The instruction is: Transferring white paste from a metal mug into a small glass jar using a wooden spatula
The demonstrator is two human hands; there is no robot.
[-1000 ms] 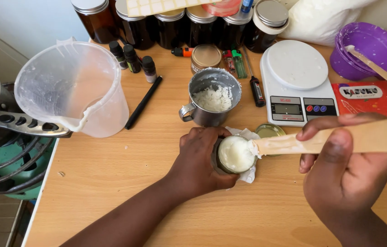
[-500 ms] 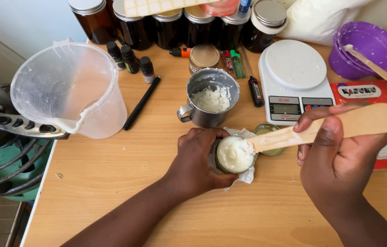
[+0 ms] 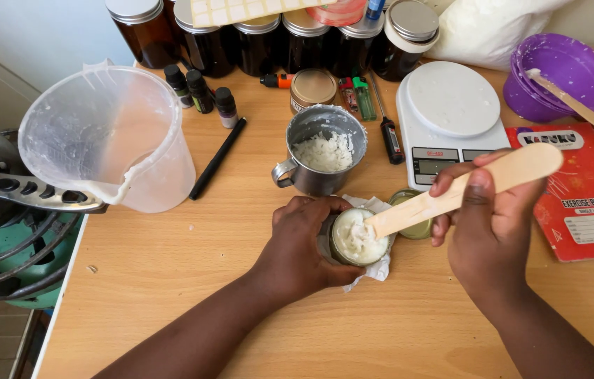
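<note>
My left hand (image 3: 300, 245) wraps around a small round jar (image 3: 358, 238) full of white cream, standing on a white tissue (image 3: 375, 269) on the wooden table. My right hand (image 3: 488, 224) grips a flat wooden spatula (image 3: 465, 189), whose cream-coated tip rests in the jar's cream. A gold-rimmed lid (image 3: 409, 229) lies just right of the jar, partly under the spatula. Behind the jar stands a metal mug (image 3: 321, 158) holding white waxy flakes.
A cloudy plastic jug (image 3: 111, 140) stands at left by a stove (image 3: 2, 231). A white kitchen scale (image 3: 448, 119), red exercise book (image 3: 584, 189), purple bowl with a spatula (image 3: 560, 77), black pen (image 3: 217, 158), small dark bottles and brown jars (image 3: 262, 35) ring the back.
My right hand has tilted the spatula's handle upward and shifted left, so the tip now dips into the jar's cream. My left hand stays on the jar.
</note>
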